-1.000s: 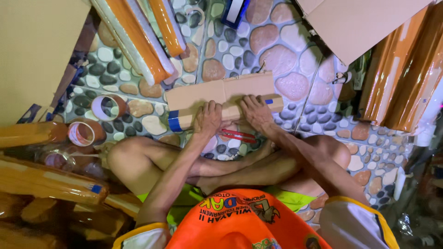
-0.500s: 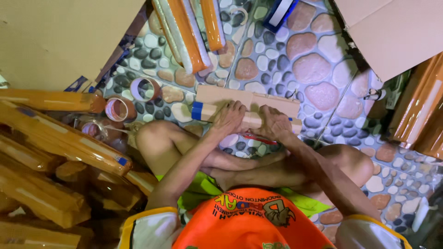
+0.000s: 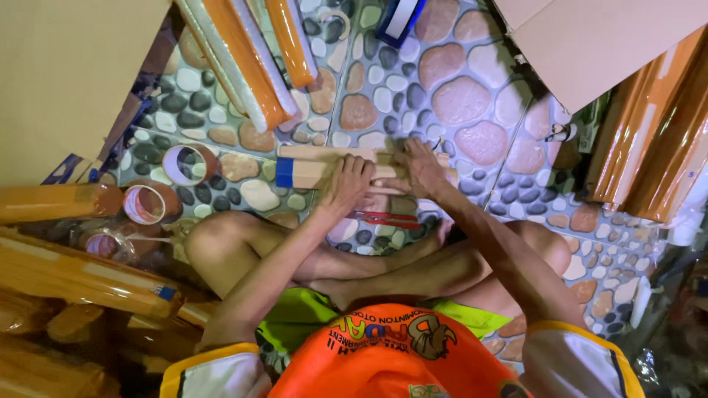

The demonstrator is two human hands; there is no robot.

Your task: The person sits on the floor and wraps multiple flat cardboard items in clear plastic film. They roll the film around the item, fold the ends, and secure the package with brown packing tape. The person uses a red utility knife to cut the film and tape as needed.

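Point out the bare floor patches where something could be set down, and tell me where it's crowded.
Bare floor lies between the orange rolls, the cardboard box and the hands on the long package. Crowded: tape rolls and stacked orange tubes beside the left hand; red scissors below the right hand.

a home packing spot, probably a small home business: pebble-pattern tiled floor [image 3: 472, 88] through the middle, orange wrapped rolls [image 3: 243, 59] at upper centre, tape rolls [image 3: 188, 163] at left, cardboard sheet [image 3: 619, 37] upper right.
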